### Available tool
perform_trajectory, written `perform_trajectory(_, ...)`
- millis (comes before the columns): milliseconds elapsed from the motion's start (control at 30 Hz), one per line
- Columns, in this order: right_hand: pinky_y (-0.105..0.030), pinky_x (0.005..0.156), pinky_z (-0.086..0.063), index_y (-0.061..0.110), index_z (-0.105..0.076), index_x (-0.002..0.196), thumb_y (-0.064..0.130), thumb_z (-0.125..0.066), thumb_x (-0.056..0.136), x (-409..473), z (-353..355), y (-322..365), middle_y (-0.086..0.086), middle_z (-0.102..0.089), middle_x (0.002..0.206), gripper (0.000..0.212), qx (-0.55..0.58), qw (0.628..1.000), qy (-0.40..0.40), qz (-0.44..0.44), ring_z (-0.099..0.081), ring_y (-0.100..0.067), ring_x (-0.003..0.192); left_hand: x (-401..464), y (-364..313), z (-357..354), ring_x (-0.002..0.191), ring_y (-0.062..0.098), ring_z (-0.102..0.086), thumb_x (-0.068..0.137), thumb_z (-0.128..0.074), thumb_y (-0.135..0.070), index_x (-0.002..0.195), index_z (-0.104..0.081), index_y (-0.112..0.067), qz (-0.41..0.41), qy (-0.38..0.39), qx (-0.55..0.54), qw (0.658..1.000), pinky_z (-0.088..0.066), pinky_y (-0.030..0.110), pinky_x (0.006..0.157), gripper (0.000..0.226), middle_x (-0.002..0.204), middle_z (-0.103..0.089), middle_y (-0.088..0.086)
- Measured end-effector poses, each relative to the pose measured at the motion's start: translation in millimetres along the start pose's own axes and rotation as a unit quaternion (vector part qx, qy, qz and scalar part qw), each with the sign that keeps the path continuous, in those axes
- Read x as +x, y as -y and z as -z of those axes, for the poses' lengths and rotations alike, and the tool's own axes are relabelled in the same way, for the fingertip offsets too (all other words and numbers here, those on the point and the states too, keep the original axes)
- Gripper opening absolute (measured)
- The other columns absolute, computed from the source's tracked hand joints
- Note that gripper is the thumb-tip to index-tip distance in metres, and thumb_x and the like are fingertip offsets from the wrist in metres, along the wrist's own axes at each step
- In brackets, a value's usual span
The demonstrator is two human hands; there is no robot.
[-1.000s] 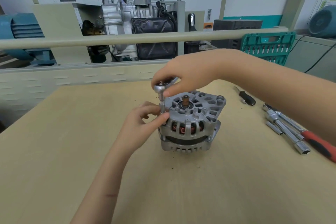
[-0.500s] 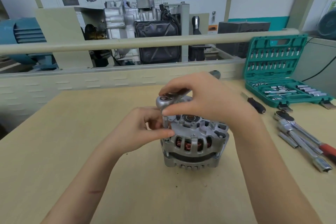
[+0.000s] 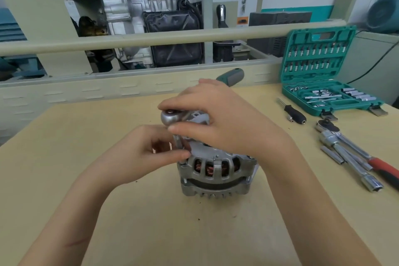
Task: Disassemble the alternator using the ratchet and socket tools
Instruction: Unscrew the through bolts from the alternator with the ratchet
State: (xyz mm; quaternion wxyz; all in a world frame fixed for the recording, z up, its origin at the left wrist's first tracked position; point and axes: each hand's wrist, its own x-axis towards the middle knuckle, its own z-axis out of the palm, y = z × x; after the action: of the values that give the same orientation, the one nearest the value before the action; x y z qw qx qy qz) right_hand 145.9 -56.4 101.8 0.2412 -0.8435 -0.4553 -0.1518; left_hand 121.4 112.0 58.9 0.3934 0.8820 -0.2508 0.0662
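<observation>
A silver alternator point(image 3: 216, 170) with copper windings showing through its slots stands upright on the wooden table point(image 3: 86, 136). A ratchet point(image 3: 170, 117) with a green-grey handle end point(image 3: 232, 75) sits over its top left edge, a socket point(image 3: 178, 141) hanging down from the head. My right hand point(image 3: 226, 119) is closed over the ratchet head and covers most of the alternator's top. My left hand point(image 3: 140, 153) pinches the socket between thumb and fingers, just left of the housing.
An open green socket case point(image 3: 323, 84) stands at the back right. On the table to the right lie a small black screwdriver point(image 3: 294, 113), a second ratchet with a red handle point(image 3: 380, 166) and a long chrome socket wrench point(image 3: 354, 164). A beige rail point(image 3: 151, 38) and engine display stand behind.
The view has dropped and closed in on the alternator. My right hand has swung the ratchet handle towards the back; my left hand stays on the socket.
</observation>
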Motion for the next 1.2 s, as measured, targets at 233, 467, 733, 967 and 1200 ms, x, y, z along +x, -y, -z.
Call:
perform_trajectory(233,-0.014,0.085,-0.045,0.014,-0.064,0.102,0.011,-0.066,0.081,-10,13,0,0.010,-0.063,0.094,0.022,0.243,0.970,-0.020,0.007,-0.058,0.002,0.092,-1,5,-3,0.052,0.000,-0.049,0.072,-0.066,-0.033,0.056,-0.059,-0.030,-0.048,-0.026,0.055,0.997,-0.035,0.007,0.052,0.018,0.054,-0.055,-0.015)
perform_trajectory(467,-0.033,0.071,-0.055,0.009,-0.068,0.082,0.046,-0.051,0.085,-16,15,-12,-0.005,-0.070,0.079,0.041,0.167,0.970,0.050,-0.171,-0.065,-0.016,0.072,-3,6,-4,0.059,0.009,-0.053,0.070,-0.060,-0.046,0.073,-0.061,-0.027,-0.052,-0.044,0.048,0.997,-0.037,0.008,0.054,0.019,0.069,-0.060,-0.003)
perform_trajectory(733,-0.028,0.087,-0.050,0.005,-0.048,0.110,0.004,-0.045,0.088,5,-30,-3,-0.012,-0.066,0.107,0.022,0.760,0.627,0.011,-0.174,-0.062,-0.018,0.101,-6,7,-7,0.044,-0.006,-0.047,0.069,-0.075,-0.035,0.047,-0.051,-0.025,-0.021,-0.089,0.046,0.995,-0.031,0.004,0.047,0.034,0.047,-0.055,-0.019)
perform_trajectory(967,-0.025,0.070,-0.054,0.012,-0.042,0.084,0.001,-0.068,0.069,-2,-58,9,0.002,-0.066,0.077,0.032,0.699,0.656,-0.255,-0.126,-0.065,-0.014,0.078,-3,7,-11,0.047,0.001,-0.049,0.064,-0.064,-0.041,0.050,-0.053,-0.020,0.010,-0.104,0.004,0.994,-0.034,0.010,0.047,0.027,0.049,-0.057,-0.010)
perform_trajectory(1200,-0.021,0.069,-0.055,0.010,-0.056,0.100,0.021,-0.053,0.084,1,-62,13,-0.002,-0.071,0.086,0.020,0.733,0.607,-0.239,-0.195,-0.069,-0.014,0.082,-3,9,-4,0.055,0.002,-0.047,0.074,-0.073,-0.032,0.067,-0.066,-0.009,0.010,-0.024,-0.040,0.999,-0.038,0.015,0.055,0.025,0.064,-0.058,0.000)
